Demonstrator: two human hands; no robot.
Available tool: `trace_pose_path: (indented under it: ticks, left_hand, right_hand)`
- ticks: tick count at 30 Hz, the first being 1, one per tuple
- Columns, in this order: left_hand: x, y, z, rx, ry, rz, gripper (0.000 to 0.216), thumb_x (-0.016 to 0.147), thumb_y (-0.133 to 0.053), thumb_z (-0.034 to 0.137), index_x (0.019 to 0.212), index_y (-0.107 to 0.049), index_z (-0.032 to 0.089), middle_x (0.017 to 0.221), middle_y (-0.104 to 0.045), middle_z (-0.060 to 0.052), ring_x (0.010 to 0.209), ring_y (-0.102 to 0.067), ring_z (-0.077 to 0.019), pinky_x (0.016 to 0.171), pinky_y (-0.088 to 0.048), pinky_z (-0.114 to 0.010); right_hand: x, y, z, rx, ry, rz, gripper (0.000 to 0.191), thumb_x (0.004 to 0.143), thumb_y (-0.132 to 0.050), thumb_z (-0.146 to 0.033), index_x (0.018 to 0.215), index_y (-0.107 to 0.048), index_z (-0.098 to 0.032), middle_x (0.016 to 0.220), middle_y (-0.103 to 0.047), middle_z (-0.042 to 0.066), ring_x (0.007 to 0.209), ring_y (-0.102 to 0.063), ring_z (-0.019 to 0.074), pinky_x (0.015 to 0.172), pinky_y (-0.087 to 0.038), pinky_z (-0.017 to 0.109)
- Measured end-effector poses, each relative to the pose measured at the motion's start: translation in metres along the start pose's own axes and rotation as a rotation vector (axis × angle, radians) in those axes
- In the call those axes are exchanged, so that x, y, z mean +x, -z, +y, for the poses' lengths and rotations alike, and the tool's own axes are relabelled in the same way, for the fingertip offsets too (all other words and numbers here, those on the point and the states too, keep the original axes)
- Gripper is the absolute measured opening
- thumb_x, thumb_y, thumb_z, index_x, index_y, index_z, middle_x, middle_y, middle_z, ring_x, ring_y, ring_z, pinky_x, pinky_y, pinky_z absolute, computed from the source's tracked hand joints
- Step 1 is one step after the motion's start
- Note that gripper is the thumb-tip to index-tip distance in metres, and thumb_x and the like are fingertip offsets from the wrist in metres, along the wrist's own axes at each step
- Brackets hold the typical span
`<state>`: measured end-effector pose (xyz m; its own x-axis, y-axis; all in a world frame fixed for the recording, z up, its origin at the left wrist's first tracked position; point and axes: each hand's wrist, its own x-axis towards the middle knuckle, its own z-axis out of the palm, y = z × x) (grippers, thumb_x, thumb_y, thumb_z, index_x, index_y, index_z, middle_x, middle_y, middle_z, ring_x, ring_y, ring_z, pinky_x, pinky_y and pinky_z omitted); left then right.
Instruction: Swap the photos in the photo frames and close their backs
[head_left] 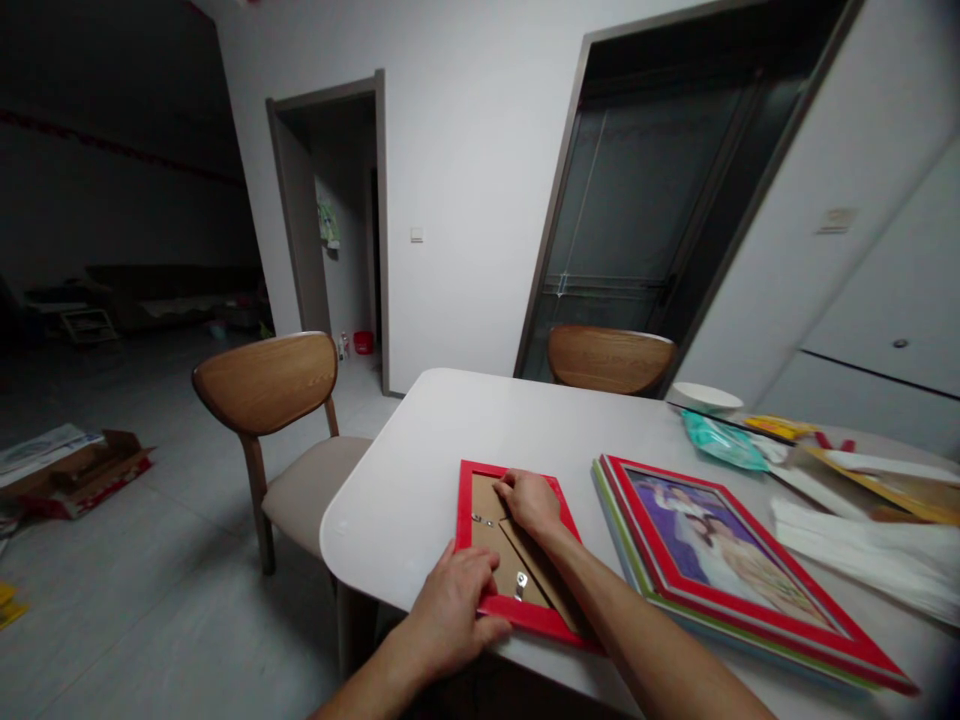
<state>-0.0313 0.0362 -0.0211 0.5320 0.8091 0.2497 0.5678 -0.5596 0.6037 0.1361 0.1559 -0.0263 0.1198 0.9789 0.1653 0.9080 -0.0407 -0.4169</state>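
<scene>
A red picture frame [466,500] lies face down near the table's front edge, its brown backing board [487,570] showing. On the board are metal pieces, among them a hanger [521,585], and a slanted brown stand leg [536,560]. My left hand [457,600] grips the frame's near left corner, with the thumb along the near edge. My right hand [531,500] is over the upper part of the board, fingers pinched together against it near the top of the leg. What lies between those fingertips is hidden.
To the right is a stack of frames, topped by a red-framed photo [720,550]. Beyond it are a teal packet [724,440], a white bowl [705,397] and white wrapping [862,550]. Wooden chairs stand left [270,385] and behind the table [611,360]. An open carton [82,475] is on the floor.
</scene>
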Motion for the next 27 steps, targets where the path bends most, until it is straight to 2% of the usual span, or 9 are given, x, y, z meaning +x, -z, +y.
trace_pose_path:
  ticks: [7,13,17,19,21,23,24,25,27]
  left_hand:
    - [-0.004,0.002,0.003,-0.013,0.008,0.017,0.050,0.061,-0.063,0.020,0.108,-0.046,0.015,0.098,-0.057,-0.006,0.097,-0.048,-0.0208,0.098,-0.023,-0.040]
    - [-0.005,-0.003,0.014,0.097,0.023,-0.004,0.034,0.059,-0.066,0.023,0.090,-0.054,0.016,0.117,-0.048,-0.010,0.109,-0.040,-0.0252,0.100,-0.012,-0.046]
    - [-0.001,-0.002,0.017,0.080,0.029,-0.020,0.030,0.060,-0.065,0.019,0.088,-0.053,0.016,0.116,-0.049,-0.011,0.110,-0.040,-0.0251,0.100,-0.013,-0.045]
    - [0.001,0.006,0.017,0.020,0.030,0.032,0.027,0.060,-0.064,0.017,0.084,-0.052,0.016,0.112,-0.052,-0.010,0.106,-0.043,-0.0247,0.099,-0.017,-0.044]
    - [0.004,0.016,0.019,-0.096,0.045,0.125,0.020,0.063,-0.061,0.016,0.080,-0.050,0.017,0.107,-0.053,-0.009,0.101,-0.046,-0.0239,0.095,-0.026,-0.041]
    - [0.009,0.023,0.028,-0.298,0.058,0.229,0.011,0.068,-0.056,0.019,0.075,-0.047,0.019,0.106,-0.053,-0.007,0.099,-0.047,-0.0226,0.089,-0.034,-0.037]
    - [0.011,0.025,0.035,-0.426,0.052,0.266,0.007,0.071,-0.053,0.022,0.073,-0.046,0.019,0.108,-0.052,-0.007,0.100,-0.047,-0.0222,0.086,-0.036,-0.035]
    - [0.014,0.025,0.043,-0.561,0.038,0.290,0.007,0.073,-0.051,0.025,0.073,-0.046,0.020,0.110,-0.051,-0.006,0.100,-0.047,-0.0221,0.085,-0.037,-0.034]
    - [0.018,0.021,0.061,-0.810,0.010,0.290,0.012,0.073,-0.051,0.031,0.073,-0.046,0.020,0.114,-0.049,-0.006,0.100,-0.048,-0.0231,0.084,-0.039,-0.034]
  right_hand:
    - [0.013,0.001,0.004,0.028,-0.135,0.012,0.028,0.068,-0.050,-0.041,0.070,-0.063,-0.016,0.073,-0.066,0.011,0.062,-0.057,0.0167,0.050,-0.035,0.024]
    - [-0.002,0.021,0.006,0.228,-0.015,0.060,0.032,0.073,-0.040,-0.038,0.070,-0.062,-0.016,0.072,-0.065,0.008,0.066,-0.058,0.0161,0.058,-0.040,0.024]
    - [-0.021,0.045,0.027,0.359,0.047,0.117,0.035,0.074,-0.036,-0.039,0.087,-0.059,-0.015,0.087,-0.064,0.007,0.080,-0.058,0.0164,0.070,-0.043,0.025]
    - [-0.034,0.055,0.039,0.430,-0.003,0.183,0.042,0.076,-0.032,-0.041,0.099,-0.054,-0.013,0.100,-0.060,0.011,0.089,-0.056,0.0182,0.074,-0.043,0.027]
    - [-0.053,0.057,0.045,0.611,-0.106,0.212,0.047,0.077,-0.029,-0.043,0.107,-0.048,-0.013,0.108,-0.055,0.014,0.094,-0.054,0.0194,0.073,-0.045,0.029]
    - [-0.077,0.051,0.037,0.915,-0.189,0.128,0.047,0.078,-0.027,-0.045,0.110,-0.046,-0.016,0.107,-0.056,0.013,0.091,-0.056,0.0190,0.068,-0.047,0.030]
    - [-0.088,0.044,0.028,1.068,-0.161,0.009,0.047,0.079,-0.026,-0.046,0.110,-0.046,-0.017,0.102,-0.059,0.011,0.086,-0.058,0.0185,0.066,-0.047,0.030]
    - [-0.099,0.036,0.016,1.213,-0.160,-0.114,0.047,0.078,-0.028,-0.049,0.108,-0.048,-0.018,0.094,-0.062,0.010,0.080,-0.060,0.0184,0.063,-0.048,0.031]
    - [-0.114,0.022,-0.009,1.491,-0.173,-0.214,0.046,0.075,-0.036,-0.053,0.096,-0.055,-0.017,0.079,-0.065,0.008,0.070,-0.061,0.0178,0.057,-0.047,0.029]
